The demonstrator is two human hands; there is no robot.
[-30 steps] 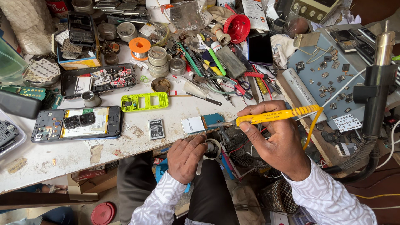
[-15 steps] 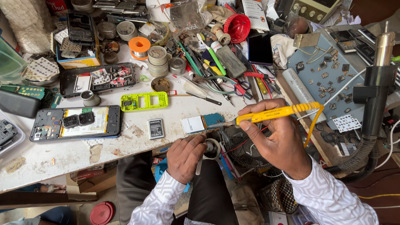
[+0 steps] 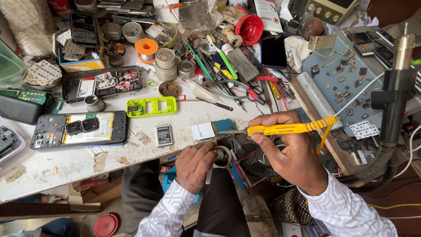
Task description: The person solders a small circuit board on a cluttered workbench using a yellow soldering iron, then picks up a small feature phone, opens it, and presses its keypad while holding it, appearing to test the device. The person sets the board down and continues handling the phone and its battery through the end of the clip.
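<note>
While rt fingers (image 3: 263, 139) grip iron (image 3: 285, 129) — lt curled.

You are looking at a bright, evenly lit view; soft daylight seems to fall from above, and nothing on the pale surface (image 3: 66, 164) is blown out. Shadows are short and soft: your hands (image 3: 195, 164) cast only a faint one at the surface's edge. Below that edge, the lap and floor drop into dimness. Small glints show on the metal nozzle (image 3: 402, 46) at the right and on the clear plastic bag (image 3: 195, 17) near the top. Focus is sharp across the middle, with no motion blur on your hands. The wide lens bends straight lines towards the corners, where detail softens slightly.
</note>
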